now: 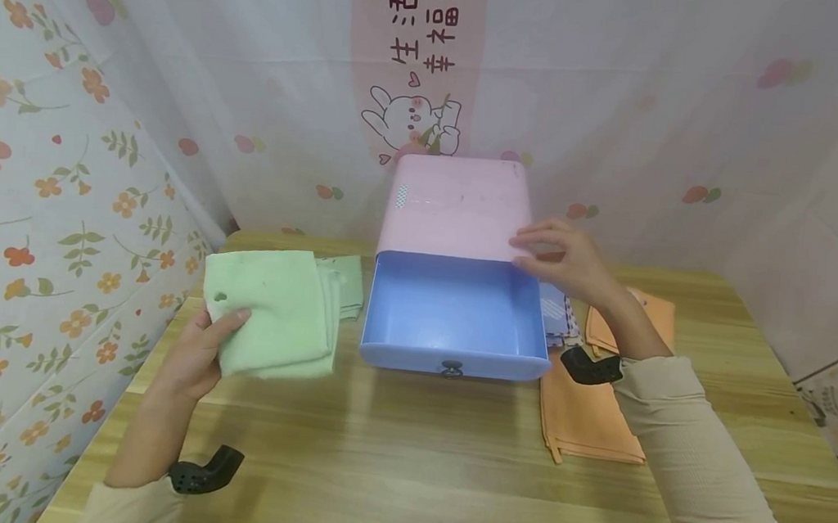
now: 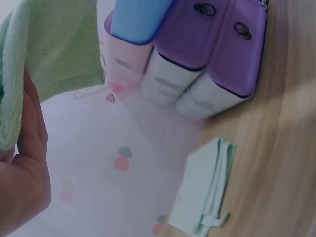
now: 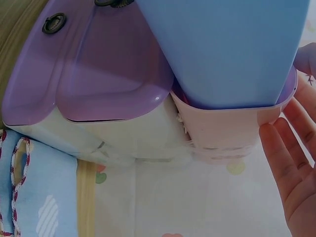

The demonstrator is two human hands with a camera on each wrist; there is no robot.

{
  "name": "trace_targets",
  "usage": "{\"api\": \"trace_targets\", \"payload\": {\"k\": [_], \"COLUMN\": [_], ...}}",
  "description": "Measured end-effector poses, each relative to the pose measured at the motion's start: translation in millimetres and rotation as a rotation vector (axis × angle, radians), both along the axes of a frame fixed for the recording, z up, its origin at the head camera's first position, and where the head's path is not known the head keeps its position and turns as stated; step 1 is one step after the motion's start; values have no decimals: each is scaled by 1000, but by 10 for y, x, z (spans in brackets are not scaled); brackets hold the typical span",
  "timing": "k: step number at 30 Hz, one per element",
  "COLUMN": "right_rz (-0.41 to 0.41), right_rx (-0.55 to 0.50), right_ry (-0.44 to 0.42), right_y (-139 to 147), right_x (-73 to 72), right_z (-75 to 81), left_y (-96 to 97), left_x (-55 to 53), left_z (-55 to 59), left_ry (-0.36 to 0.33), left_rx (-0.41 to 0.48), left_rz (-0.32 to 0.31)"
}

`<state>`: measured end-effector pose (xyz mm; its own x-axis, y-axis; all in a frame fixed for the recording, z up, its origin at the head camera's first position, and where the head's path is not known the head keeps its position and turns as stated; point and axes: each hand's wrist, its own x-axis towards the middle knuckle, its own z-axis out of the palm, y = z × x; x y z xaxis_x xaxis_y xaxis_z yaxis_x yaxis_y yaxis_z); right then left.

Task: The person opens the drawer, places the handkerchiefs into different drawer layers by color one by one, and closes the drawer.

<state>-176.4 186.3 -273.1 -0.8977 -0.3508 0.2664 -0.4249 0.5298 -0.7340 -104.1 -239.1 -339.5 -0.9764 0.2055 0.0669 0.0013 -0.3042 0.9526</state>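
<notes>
My left hand (image 1: 193,355) grips a folded light green towel (image 1: 268,307), thumb on top and the other fingers underneath. The towel is raised to the left of a pulled-out blue drawer (image 1: 456,305). Nothing lies inside the drawer, which has a dark ring handle on its front. It sits in a pink drawer casing (image 1: 460,207). At the casing's right front edge is my right hand (image 1: 567,261), its fingers extended along the pink side in the right wrist view (image 3: 296,133). The thumb is close to the drawer's side there.
Below the blue drawer, two closed purple drawers (image 2: 190,34) in white casings are stacked. Another green cloth (image 1: 346,284) lies left of the stack. To the right lie a blue patterned cloth (image 1: 555,313) and orange cloths (image 1: 592,415). A printed curtain (image 1: 282,119) hangs behind the wooden table (image 1: 402,474).
</notes>
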Motion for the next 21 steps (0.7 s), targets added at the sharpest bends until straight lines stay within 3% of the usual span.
{"api": "trace_targets", "payload": {"k": [9, 15, 21], "right_rz": [1, -3, 12], "right_rx": [-4, 1, -22], "right_ry": [2, 1, 8], "right_y": [-5, -10, 107], "right_x": [13, 22, -153], "right_z": [7, 20, -167], "left_y": [131, 294, 501], "left_x": [-23, -61, -154], "left_z": [220, 368, 464], "left_ry": [12, -16, -22], "left_rx": [60, 39, 11], "left_rz": [-49, -87, -158]}}
